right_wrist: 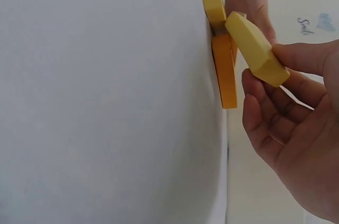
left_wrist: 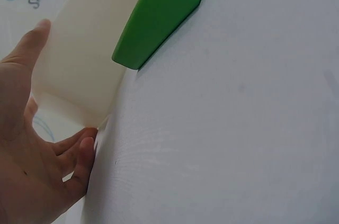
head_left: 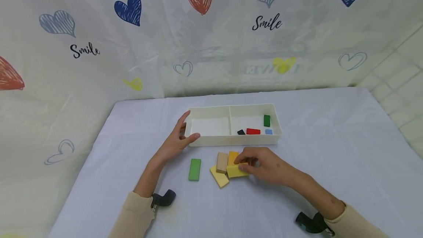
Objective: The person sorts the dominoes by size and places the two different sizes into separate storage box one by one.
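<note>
My left hand holds the left end of a white two-compartment tray, thumb over the front rim and index finger at the back corner. My right hand pinches a yellow block between thumb and fingers; the right wrist view shows that block tilted above an orange block. Close around it in the head view are the orange block, a tan block and a pale yellow block. A green block lies apart, nearer the left hand.
In the tray's right compartment are a dark green block, a red block, a black piece and a light blue piece. A white cloth covers the table. Behind it hangs a curtain printed with hearts.
</note>
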`<state>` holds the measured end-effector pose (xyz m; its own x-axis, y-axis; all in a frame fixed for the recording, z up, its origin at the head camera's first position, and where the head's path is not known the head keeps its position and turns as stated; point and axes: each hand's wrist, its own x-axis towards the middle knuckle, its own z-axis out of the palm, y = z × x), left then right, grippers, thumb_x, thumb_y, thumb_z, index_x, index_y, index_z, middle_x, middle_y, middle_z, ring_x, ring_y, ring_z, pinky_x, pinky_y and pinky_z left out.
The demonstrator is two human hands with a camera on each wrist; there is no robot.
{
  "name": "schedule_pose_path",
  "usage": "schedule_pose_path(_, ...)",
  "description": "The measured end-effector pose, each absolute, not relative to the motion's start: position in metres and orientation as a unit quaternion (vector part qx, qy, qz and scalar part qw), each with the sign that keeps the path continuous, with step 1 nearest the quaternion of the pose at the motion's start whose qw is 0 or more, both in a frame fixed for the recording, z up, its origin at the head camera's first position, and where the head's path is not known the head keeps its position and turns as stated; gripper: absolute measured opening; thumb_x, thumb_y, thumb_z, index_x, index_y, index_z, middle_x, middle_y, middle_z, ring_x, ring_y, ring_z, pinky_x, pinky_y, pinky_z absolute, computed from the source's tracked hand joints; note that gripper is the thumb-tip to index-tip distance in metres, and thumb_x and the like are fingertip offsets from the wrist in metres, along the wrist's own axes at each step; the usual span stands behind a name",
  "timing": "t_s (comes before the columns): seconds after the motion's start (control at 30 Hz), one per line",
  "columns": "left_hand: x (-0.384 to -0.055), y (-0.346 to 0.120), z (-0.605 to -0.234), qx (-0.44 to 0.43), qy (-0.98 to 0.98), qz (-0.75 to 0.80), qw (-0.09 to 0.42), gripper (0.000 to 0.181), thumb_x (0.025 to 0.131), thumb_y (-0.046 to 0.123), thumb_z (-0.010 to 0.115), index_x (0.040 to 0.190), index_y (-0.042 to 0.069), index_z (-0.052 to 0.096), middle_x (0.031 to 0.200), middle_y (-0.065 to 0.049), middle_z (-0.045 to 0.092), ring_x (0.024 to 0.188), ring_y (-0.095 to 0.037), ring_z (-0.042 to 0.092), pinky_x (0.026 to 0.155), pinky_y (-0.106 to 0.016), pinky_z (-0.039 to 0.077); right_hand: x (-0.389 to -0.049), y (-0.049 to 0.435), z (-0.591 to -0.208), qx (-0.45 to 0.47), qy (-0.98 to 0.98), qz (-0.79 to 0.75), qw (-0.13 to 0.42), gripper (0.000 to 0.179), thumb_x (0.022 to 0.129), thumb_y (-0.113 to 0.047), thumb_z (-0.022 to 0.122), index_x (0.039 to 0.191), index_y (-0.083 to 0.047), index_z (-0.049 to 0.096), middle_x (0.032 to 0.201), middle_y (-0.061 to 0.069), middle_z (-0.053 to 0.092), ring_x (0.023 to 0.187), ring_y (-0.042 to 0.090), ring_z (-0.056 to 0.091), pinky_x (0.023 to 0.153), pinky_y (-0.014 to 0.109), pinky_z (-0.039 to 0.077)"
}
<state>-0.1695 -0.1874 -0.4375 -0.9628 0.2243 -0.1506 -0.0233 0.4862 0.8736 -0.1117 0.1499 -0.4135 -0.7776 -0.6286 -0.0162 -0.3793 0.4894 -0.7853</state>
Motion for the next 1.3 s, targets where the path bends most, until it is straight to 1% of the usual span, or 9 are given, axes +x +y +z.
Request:
schedule_pose_path(0.1,-0.1695,-0.1867,-0.4367,0.055,0.854,0.503,0.123,0.09,0.095,0.05,0.073,0.159,0.06,0.01,0.158,-0.007,0.041,0.116,-0.028,0.055,0.085,-0.035,0.046,-0.1118,0.15,-0.4116,-0.294,0.849,-0.414,0.144,0.013,0.097,-0.016,0.074,0.109,-0.019,0.077,0.095,-0.012,0.071,0.084,0.004,0.06,0.077,0.023,0.055)
schedule_pose_path(0.23,-0.17,-0.1863,-0.4363,0.059,0.854,0.502,0.12,0.09,0.095,0.05,0.073,0.16,0.058,0.01,0.159,-0.008,0.04,0.12,-0.028,0.054,0.086,-0.035,0.047,-0.1121,0.1493,-0.411,-0.288,0.849,-0.421,0.137,0.013,0.096,-0.015,0.075,0.109,-0.018,0.077,0.095,-0.01,0.071,0.083,0.005,0.061,0.076,0.024,0.056)
schedule_pose_path(0.3,-0.1702,-0.1861,-0.4361,0.061,0.854,0.502,0.121,0.09,0.095,0.05,0.073,0.16,0.058,0.011,0.159,-0.008,0.04,0.119,-0.03,0.055,0.085,-0.035,0.047,-0.1122,0.1484,-0.4106,-0.28,0.852,-0.422,0.134,0.014,0.096,-0.015,0.075,0.109,-0.019,0.077,0.096,-0.011,0.072,0.083,0.005,0.061,0.076,0.024,0.056)
schedule_pose_path(0.37,-0.1705,-0.1858,-0.4359,0.059,0.854,0.503,0.121,0.091,0.095,0.05,0.073,0.16,0.058,0.011,0.16,-0.008,0.04,0.121,-0.029,0.054,0.086,-0.035,0.047,-0.1122,0.1476,-0.4104,-0.274,0.854,-0.422,0.131,0.015,0.096,-0.015,0.075,0.11,-0.02,0.077,0.097,-0.011,0.072,0.083,0.006,0.062,0.077,0.025,0.057)
schedule_pose_path(0.57,-0.1714,-0.1855,-0.4352,0.06,0.855,0.5,0.123,0.09,0.096,0.05,0.072,0.16,0.058,0.01,0.161,-0.009,0.039,0.116,-0.03,0.056,0.087,-0.035,0.046,-0.1125,0.1472,-0.4103,-0.276,0.852,-0.431,0.111,0.015,0.095,-0.014,0.076,0.109,-0.02,0.078,0.096,-0.01,0.072,0.083,0.005,0.062,0.077,0.025,0.057)
schedule_pose_path(0.73,-0.1713,-0.1853,-0.4346,0.061,0.855,0.499,0.124,0.09,0.096,0.049,0.072,0.16,0.057,0.01,0.161,-0.01,0.038,0.112,-0.029,0.056,0.084,-0.035,0.046,-0.113,0.1473,-0.4087,-0.281,0.845,-0.444,0.099,0.015,0.095,-0.014,0.076,0.108,-0.021,0.078,0.096,-0.01,0.072,0.083,0.005,0.063,0.078,0.025,0.057)
schedule_pose_path(0.9,-0.1713,-0.1854,-0.4358,0.066,0.846,0.514,0.124,0.09,0.096,0.047,0.074,0.159,0.059,0.011,0.159,-0.008,0.04,0.115,-0.028,0.058,0.086,-0.035,0.049,-0.1124,0.1492,-0.4076,-0.28,0.84,-0.454,0.097,0.016,0.095,-0.013,0.076,0.107,-0.023,0.077,0.097,-0.011,0.072,0.083,0.005,0.064,0.079,0.025,0.058)
schedule_pose_path(1.17,-0.1715,-0.1882,-0.4387,0.067,0.848,0.513,0.118,0.089,0.096,0.048,0.074,0.158,0.061,0.012,0.158,-0.006,0.042,0.13,-0.027,0.053,0.091,-0.036,0.048,-0.1128,0.1473,-0.4065,-0.278,0.837,-0.464,0.082,0.017,0.095,-0.013,0.076,0.107,-0.026,0.076,0.102,-0.012,0.072,0.084,0.006,0.066,0.079,0.027,0.059)
schedule_pose_path(1.3,-0.1715,-0.1886,-0.4392,0.066,0.848,0.513,0.117,0.089,0.095,0.049,0.074,0.158,0.061,0.012,0.159,-0.006,0.042,0.131,-0.027,0.053,0.092,-0.037,0.048,-0.1138,0.1462,-0.4057,-0.282,0.828,-0.48,0.07,0.017,0.096,-0.013,0.075,0.108,-0.026,0.076,0.102,-0.011,0.072,0.084,0.008,0.066,0.079,0.028,0.059)
